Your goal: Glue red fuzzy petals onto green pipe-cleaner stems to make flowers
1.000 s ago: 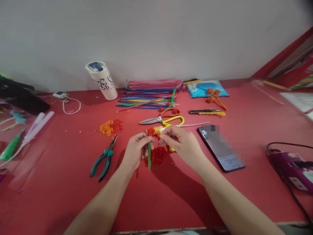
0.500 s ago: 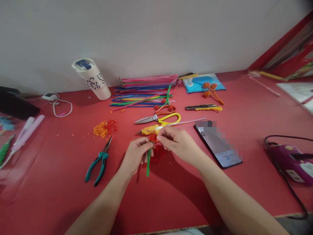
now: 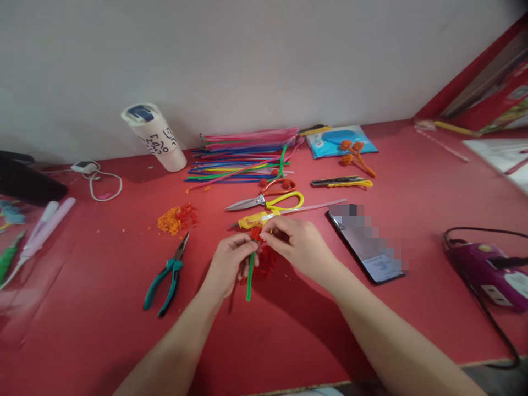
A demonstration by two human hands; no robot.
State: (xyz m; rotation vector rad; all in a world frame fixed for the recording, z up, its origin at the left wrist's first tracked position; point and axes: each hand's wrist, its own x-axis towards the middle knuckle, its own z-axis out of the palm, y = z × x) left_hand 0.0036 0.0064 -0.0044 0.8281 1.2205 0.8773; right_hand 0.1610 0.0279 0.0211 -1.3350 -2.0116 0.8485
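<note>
My left hand [image 3: 233, 257] pinches a green pipe cleaner [image 3: 249, 278] whose lower end hangs down toward the table. Red fuzzy loops [image 3: 256, 235] sit at the top of that stem. From the right, my right hand [image 3: 291, 240] closes thumb and forefinger on the edge of the red loops. Below the hands lie more red fuzzy pieces [image 3: 267, 261], partly hidden by the fingers. Just beyond the fingertips are a yellow glue gun [image 3: 252, 220] with a glue stick and scissors [image 3: 264, 201] with red and yellow handles.
Teal pliers [image 3: 170, 275] and orange and red clippings [image 3: 171, 220] lie at left. Behind are a tumbler [image 3: 159, 140], pipe cleaners [image 3: 243, 151], a blue packet [image 3: 342, 142], an orange pipe-cleaner sprig [image 3: 358, 154] and a cutter [image 3: 340, 182]. At right are a phone [image 3: 367, 245] and a power strip [image 3: 487, 275].
My right fingertips have shifted slightly left along the red loops. My left hand keeps its pinch on the green stem. The whole view has moved a little.
</note>
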